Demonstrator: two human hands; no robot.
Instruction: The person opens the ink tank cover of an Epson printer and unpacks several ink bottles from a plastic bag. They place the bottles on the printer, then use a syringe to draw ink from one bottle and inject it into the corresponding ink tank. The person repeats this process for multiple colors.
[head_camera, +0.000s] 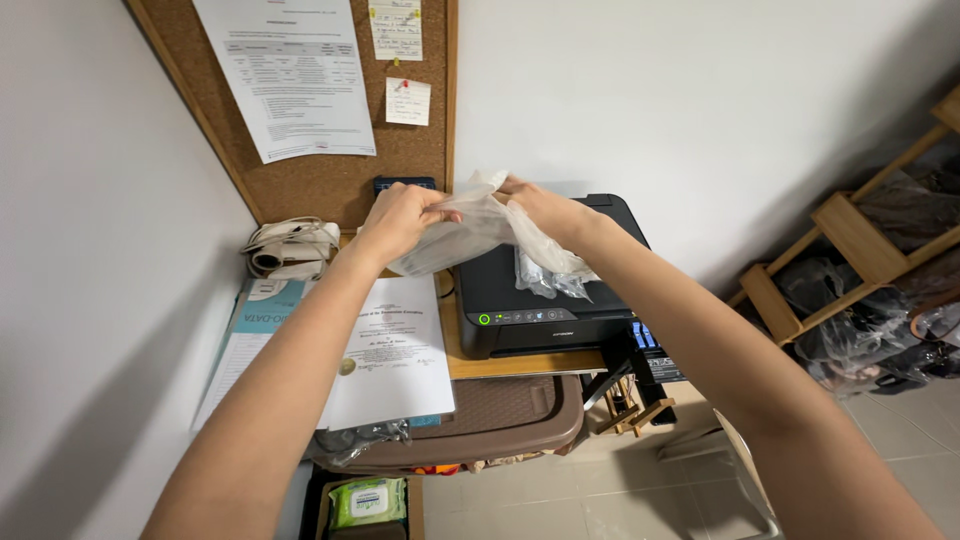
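Note:
Both hands are raised over a black printer (545, 300) on a small wooden table. My left hand (398, 220) pinches one side of a crumpled, translucent whitish plastic bag (470, 232). On the bag's other side, my right hand (545, 210) grips its top edge. The bag hangs between them, its lower part draping onto the printer's top. A second clear plastic wrapper (545, 280) lies on the printer just under the bag.
A white certificate (390, 350) and a teal folder (262, 310) lie left of the printer. Coiled white cables (290, 248) sit by the corkboard (330, 180) with pinned papers. Below are a brown plastic lid (490, 415) and a wipes pack (368, 500). A wooden shoe rack (860, 270) stands right.

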